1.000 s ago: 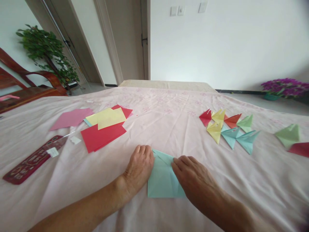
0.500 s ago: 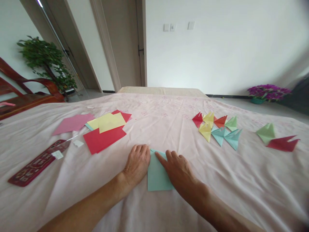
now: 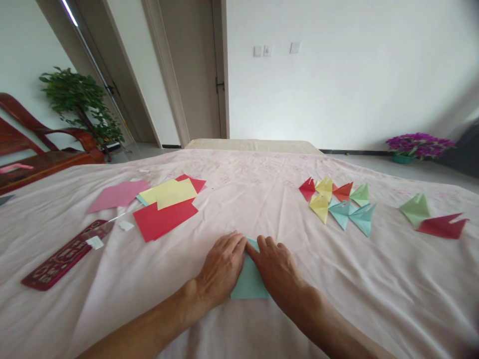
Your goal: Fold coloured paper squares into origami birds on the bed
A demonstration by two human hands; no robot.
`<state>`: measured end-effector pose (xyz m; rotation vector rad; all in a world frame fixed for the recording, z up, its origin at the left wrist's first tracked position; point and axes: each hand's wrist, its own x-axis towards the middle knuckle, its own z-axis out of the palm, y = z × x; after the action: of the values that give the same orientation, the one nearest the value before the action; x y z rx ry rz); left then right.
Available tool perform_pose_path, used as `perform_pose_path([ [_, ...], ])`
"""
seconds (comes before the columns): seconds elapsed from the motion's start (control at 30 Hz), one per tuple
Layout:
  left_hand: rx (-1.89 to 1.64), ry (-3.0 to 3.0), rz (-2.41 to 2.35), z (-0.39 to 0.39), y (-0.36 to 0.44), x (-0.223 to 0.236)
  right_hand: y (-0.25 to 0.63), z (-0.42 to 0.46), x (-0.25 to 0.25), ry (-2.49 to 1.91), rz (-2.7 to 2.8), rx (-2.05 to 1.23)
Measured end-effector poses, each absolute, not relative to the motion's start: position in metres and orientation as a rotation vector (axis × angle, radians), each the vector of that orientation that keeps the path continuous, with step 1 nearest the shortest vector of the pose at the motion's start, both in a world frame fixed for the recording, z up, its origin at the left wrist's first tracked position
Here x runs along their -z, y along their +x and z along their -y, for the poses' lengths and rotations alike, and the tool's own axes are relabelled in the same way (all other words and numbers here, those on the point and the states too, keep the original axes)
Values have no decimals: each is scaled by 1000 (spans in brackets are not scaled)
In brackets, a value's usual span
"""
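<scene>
A light blue-green sheet of paper (image 3: 250,283) lies on the cloth in front of me, with a narrow fold along its far edge. My left hand (image 3: 224,262) covers its left side, fingers close together and pressed on the far left corner. At the far edge, my right hand (image 3: 277,259) has its fingers curled and its thumb side pressing the fold. Both hands meet near the middle of that edge and hide much of the crease.
Left of the hands are red sheets (image 3: 164,219), yellow sheets (image 3: 175,193), pink sheets (image 3: 118,195) and a dark red printed packet (image 3: 63,259) with scraps beside it. To the right stand several folded paper pieces (image 3: 340,213), plus a green one (image 3: 415,209) and a dark red one (image 3: 443,226).
My left hand has slid right over the paper's far corner, closing up to my right hand. The right hand stays on the far edge. The view has tilted slightly upward.
</scene>
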<state>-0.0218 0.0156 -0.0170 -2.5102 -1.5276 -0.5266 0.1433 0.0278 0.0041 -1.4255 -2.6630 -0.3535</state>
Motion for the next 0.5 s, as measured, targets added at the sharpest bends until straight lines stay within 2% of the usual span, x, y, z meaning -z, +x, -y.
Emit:
perform_pose_path([
  [0.5,373,-2569,1591,-14,-26,21,157,-29,4,-1394,2661,362],
])
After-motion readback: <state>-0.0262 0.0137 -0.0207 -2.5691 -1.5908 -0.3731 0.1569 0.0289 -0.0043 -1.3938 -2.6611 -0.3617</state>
